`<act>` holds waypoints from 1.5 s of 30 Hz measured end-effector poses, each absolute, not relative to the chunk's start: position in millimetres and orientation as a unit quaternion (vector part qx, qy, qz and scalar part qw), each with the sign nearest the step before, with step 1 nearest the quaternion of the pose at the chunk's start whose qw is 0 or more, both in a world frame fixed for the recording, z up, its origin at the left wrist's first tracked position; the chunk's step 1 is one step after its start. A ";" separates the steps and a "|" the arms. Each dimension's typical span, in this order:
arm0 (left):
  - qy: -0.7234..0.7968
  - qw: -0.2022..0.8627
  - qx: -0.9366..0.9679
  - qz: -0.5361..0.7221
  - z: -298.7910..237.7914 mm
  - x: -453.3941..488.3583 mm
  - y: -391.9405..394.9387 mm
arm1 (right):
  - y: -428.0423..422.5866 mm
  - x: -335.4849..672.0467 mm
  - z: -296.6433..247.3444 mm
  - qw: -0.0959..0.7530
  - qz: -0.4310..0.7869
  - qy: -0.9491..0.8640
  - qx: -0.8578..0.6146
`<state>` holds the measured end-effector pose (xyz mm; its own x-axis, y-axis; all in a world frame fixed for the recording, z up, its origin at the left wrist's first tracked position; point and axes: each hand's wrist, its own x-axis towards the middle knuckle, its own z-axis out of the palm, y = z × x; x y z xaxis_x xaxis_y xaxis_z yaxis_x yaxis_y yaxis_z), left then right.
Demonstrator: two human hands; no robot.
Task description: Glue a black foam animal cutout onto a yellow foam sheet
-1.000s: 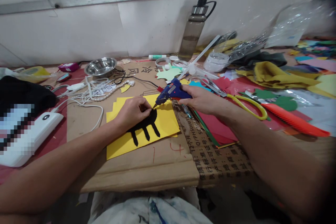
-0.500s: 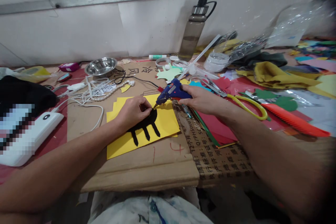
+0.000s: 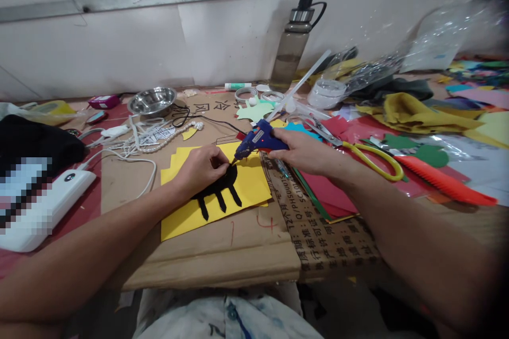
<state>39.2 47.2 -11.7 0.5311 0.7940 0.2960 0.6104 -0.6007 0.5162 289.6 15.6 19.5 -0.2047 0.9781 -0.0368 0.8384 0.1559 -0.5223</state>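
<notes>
A blue hot glue gun (image 3: 260, 139) is gripped in my right hand (image 3: 300, 149), its nozzle slanting down to the left. The tip meets the upper edge of a black cutout (image 3: 220, 186) with several leg-like strips. This cutout lies on a yellow sheet (image 3: 254, 185), with more yellow sheets beneath. My left hand (image 3: 202, 168) is closed in a pinch at the cutout's top edge, right beside the nozzle, and covers its left part. A clear glue stick (image 3: 298, 87) juts from the back of the gun.
Cardboard (image 3: 254, 243) covers the table before me. Scissors (image 3: 371, 161), an orange-red strip (image 3: 447, 180) and coloured sheets (image 3: 326, 196) lie to the right. A bottle (image 3: 290, 53) stands at the back. Left are a steel bowl (image 3: 151, 101), cables and a white power bank (image 3: 51, 212).
Both hands and the glue gun hold nearly the same place over the black cutout. The whole view has shifted very slightly.
</notes>
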 end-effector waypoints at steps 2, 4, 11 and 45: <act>0.410 0.175 0.857 0.257 -11.4 39.1 47.1 | 14.4 288.6 20.1 0.155 0.214 -0.744 -0.614; 0.407 0.176 0.858 0.258 -10.8 39.3 46.8 | 12.2 287.2 22.1 0.158 0.204 -0.745 -0.615; 0.410 0.181 0.855 0.259 -9.5 40.6 45.7 | 5.5 285.8 29.6 0.197 0.193 -0.734 -0.621; 0.316 0.077 0.932 0.162 -4.8 33.4 39.8 | 10.6 295.2 27.3 0.416 0.404 -0.540 -0.610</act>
<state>33.4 39.8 -4.8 0.7475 0.6139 0.2535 0.5643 -0.7883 0.2451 295.2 10.6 27.3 0.0897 0.9950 -0.0428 0.3228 -0.0697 -0.9439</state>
